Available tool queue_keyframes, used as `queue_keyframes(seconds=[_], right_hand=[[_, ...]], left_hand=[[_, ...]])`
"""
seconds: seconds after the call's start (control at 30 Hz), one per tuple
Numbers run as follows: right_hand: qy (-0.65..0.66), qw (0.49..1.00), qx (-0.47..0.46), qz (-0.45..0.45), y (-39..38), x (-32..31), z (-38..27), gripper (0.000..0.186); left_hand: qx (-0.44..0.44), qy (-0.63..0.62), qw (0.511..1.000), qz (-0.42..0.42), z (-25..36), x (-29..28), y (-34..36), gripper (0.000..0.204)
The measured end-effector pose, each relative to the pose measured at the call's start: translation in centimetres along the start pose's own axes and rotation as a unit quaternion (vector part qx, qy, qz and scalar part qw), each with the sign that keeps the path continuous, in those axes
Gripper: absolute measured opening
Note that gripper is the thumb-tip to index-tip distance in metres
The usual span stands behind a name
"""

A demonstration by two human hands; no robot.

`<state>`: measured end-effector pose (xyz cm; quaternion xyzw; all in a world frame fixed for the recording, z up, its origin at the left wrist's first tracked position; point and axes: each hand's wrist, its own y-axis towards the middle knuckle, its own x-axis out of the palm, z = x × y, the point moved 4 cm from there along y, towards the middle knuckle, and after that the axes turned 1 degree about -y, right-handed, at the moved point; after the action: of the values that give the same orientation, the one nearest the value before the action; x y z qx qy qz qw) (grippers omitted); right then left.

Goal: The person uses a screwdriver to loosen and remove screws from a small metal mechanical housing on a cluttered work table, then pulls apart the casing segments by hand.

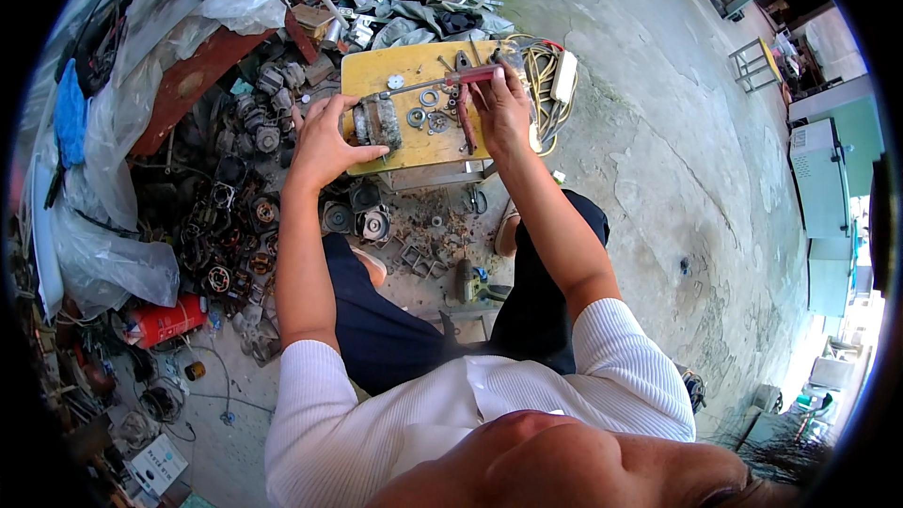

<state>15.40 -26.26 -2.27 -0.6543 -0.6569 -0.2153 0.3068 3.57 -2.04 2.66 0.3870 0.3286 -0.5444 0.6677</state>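
Note:
My left hand [324, 136] grips a grimy cylindrical metal motor part [378, 120] at the left of a yellow work board [433, 155]. My right hand [501, 108] holds a screwdriver [475, 74] by its red handle, with the shaft reaching left toward the top of that part; whether the tip touches it I cannot tell. Red-handled pliers [466, 113] lie beside my right hand. Several rings and small metal pieces [430, 98] lie on the board between both hands, along with loose bolts.
Coiled yellow cables [544, 75] and a white power strip [564, 76] border the board's right. Piles of motor parts [263, 136] and plastic bags crowd the left, near a red cylinder [165, 320]. A cordless drill [470, 282] lies between my legs. A stool [752, 66] stands back right.

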Motion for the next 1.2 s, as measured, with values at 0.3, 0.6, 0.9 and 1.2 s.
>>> queue_keyframes(seconds=[0.3, 0.6, 0.9, 1.2], right_hand=[[-0.04, 0.999, 0.036, 0.002, 0.3, -1.2, 0.2, 0.041], [-0.02, 0.997, 0.069, 0.024, -0.4, -0.4, 0.2, 0.035], [-0.023, 1.0, 0.009, -0.018, 1.2, -1.9, 0.9, 0.037], [-0.036, 0.998, 0.048, 0.026, -0.3, -0.5, 0.1, 0.038]], left_hand=[[-0.007, -0.013, 1.0, 0.005, 0.4, -0.2, 0.0, 0.081], [-0.01, -0.012, 1.0, 0.003, 0.1, 0.0, -0.1, 0.083], [-0.011, -0.023, 1.0, -0.006, 0.4, -0.2, 0.0, 0.084], [-0.011, -0.022, 1.0, -0.01, 0.3, -0.2, -0.1, 0.084]])
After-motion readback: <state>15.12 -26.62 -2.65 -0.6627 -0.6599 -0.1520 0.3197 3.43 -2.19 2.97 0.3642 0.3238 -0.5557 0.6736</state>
